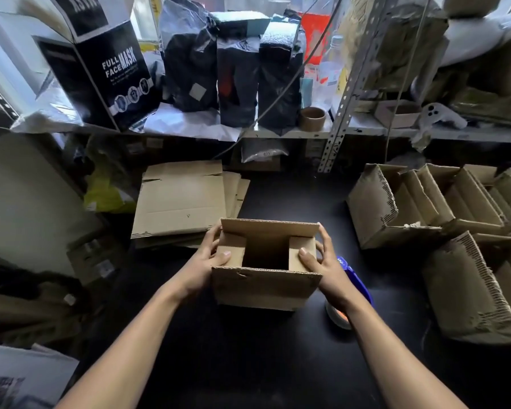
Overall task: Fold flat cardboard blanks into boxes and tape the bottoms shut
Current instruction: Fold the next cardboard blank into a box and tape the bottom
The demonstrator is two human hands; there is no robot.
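A small cardboard box stands opened up on the black table, its open end facing me. My left hand grips its left side, thumb pressing the left small flap inward. On the other side my right hand grips the box, thumb on the right small flap. The far long flap stands upright; the near one leans toward me. A stack of flat cardboard blanks lies behind and to the left. A blue tape dispenser lies on the table just under my right wrist.
Several folded boxes are packed together at the right, with a bigger torn carton in front of them. A shelf at the back carries black bags, a "Full Face Mask" box and a tape roll.
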